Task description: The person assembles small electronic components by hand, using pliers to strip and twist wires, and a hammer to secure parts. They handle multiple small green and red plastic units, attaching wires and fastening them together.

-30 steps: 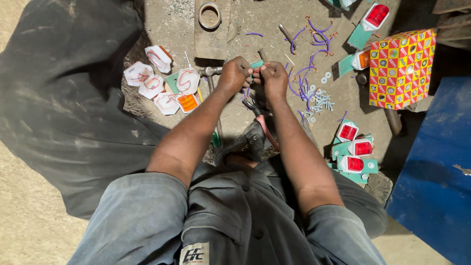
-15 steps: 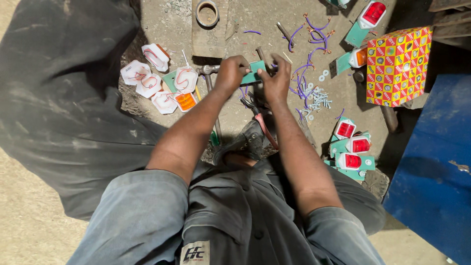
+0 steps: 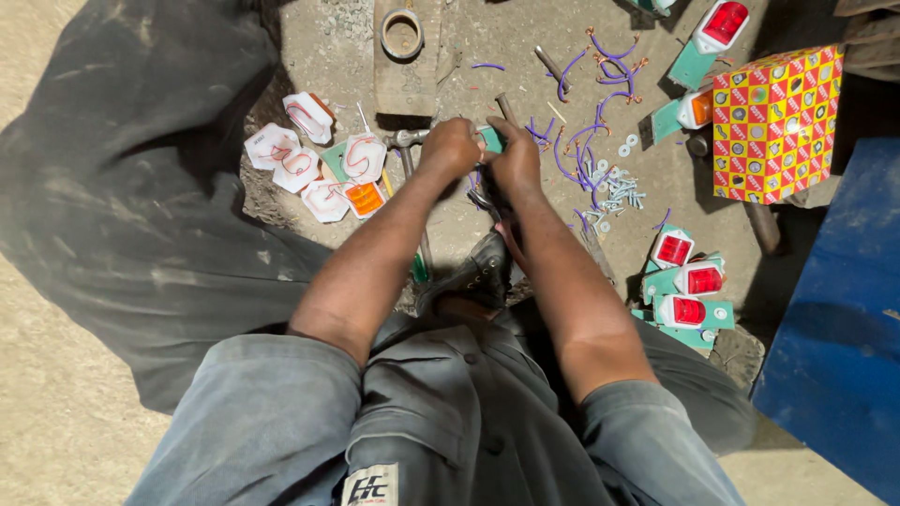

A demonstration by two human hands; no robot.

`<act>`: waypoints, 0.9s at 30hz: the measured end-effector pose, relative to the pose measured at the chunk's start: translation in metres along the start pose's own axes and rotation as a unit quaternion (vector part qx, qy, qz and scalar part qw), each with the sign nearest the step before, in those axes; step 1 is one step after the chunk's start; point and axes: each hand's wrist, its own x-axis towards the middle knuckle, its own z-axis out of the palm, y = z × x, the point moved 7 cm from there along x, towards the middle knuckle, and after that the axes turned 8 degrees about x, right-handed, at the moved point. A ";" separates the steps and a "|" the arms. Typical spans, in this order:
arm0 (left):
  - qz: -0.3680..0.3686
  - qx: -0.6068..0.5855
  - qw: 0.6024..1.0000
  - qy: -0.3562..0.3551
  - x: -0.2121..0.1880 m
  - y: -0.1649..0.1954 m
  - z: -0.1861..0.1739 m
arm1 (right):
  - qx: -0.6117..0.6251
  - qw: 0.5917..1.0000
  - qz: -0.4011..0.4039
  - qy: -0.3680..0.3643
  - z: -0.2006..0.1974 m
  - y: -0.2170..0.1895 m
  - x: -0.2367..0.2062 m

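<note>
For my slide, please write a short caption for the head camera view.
Seated on the ground, left hand and right hand grip a small green plate among purple wires.

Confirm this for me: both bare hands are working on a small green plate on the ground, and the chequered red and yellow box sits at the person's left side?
Not quite. The chequered red and yellow box sits at the person's right side, not the left, as the head view shows. The rest holds: the left hand and right hand work together on the small green plate on the ground.
</note>
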 end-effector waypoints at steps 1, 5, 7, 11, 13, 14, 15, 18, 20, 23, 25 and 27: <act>0.002 -0.050 0.998 0.032 0.008 0.000 -0.008 | 0.019 1.000 0.012 -0.011 -0.001 -0.001 0.003; 0.015 -0.139 0.975 0.174 0.022 -0.010 -0.041 | 0.046 0.997 0.052 -0.031 -0.006 0.000 0.005; 0.028 -0.098 0.976 0.190 0.019 -0.012 -0.044 | 0.073 0.996 0.037 -0.031 -0.008 -0.002 0.006; 0.068 -0.084 0.982 0.152 0.008 -0.002 -0.017 | 0.057 0.997 0.052 -0.022 -0.009 0.002 0.010; 0.074 -0.154 0.972 0.160 0.001 0.003 -0.005 | 0.054 0.997 0.062 -0.005 -0.014 0.007 0.006; 0.069 -0.194 0.965 0.160 -0.001 0.005 0.002 | 0.050 0.996 0.068 0.003 -0.018 0.011 0.001; 0.065 -0.234 0.957 0.160 -0.001 0.007 0.006 | 0.026 0.997 0.068 0.014 -0.024 0.012 -0.008; 0.101 -0.246 0.939 0.220 0.000 0.016 0.007 | -0.098 0.993 0.067 0.016 -0.043 0.014 -0.059; 0.098 -0.189 0.930 0.299 0.000 0.019 0.003 | -0.228 0.966 0.101 -0.067 -0.042 0.020 -0.102; 0.061 -0.176 0.922 0.340 0.007 0.022 0.007 | -0.269 0.931 0.195 -0.153 -0.038 0.029 -0.138; 0.010 -0.182 0.932 0.313 0.015 0.020 0.011 | -0.271 0.916 0.238 -0.176 -0.036 0.029 -0.143; -0.048 -0.176 0.951 0.250 0.024 0.020 0.018 | -0.284 0.900 0.269 -0.191 -0.035 0.028 -0.139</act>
